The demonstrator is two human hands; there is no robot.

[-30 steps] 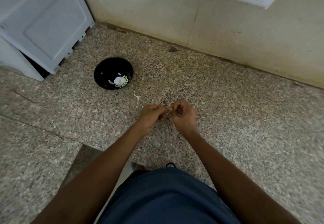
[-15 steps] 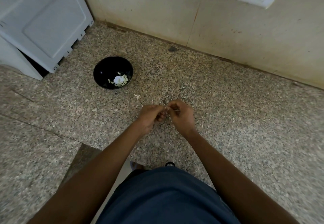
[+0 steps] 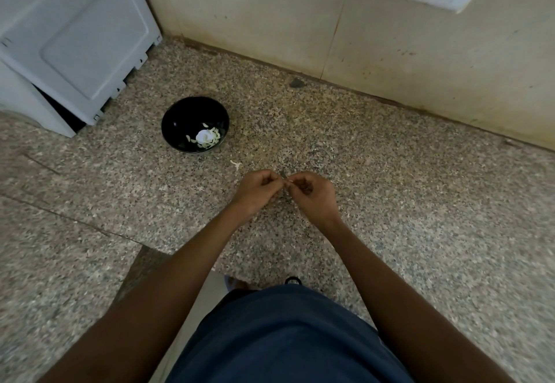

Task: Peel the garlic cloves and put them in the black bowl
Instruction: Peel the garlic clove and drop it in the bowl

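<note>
Speckled granite counter runs back to a cream wall, with a white appliance in the ten o'clock corner. Over the middle, the left hand and right hand meet fingertip to fingertip, both curled and pinching a small pale garlic clove between them; little of it shows. At ten o'clock from the hands, well apart, sits the black bowl holding pale peeled cloves. A white scrap lies between bowl and hands.
</note>
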